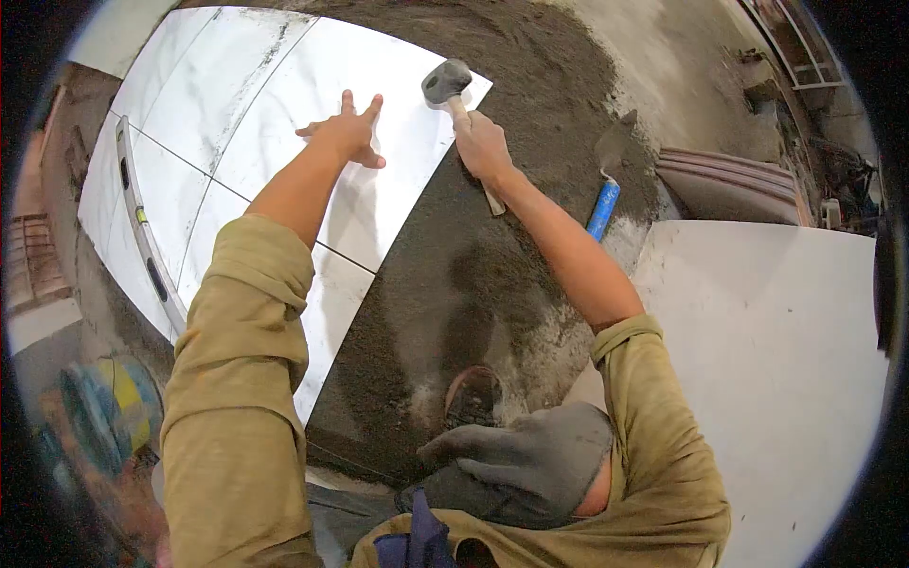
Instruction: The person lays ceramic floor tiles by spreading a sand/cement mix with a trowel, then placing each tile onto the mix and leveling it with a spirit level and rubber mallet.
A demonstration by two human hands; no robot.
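Note:
My right hand (482, 145) is wrapped round the wooden handle of a rubber mallet (447, 81). The mallet's dark head overlaps the far right corner of a white marble-look floor tile (379, 71). Over the same tile my left hand (349, 131) is spread flat with its fingers apart, holding nothing. Several such tiles lie side by side with thin dark joints between them. Along the right edge of the tiles runs a bed of dark, damp mortar or sand (445, 275).
A spirit level (144, 227) lies across the tiles at left. A trowel with a blue handle (603, 210) rests on the mortar at right. Beyond it are stacked tiles (729, 180) and a large white tile (767, 350). A blue bucket (112, 407) stands at lower left.

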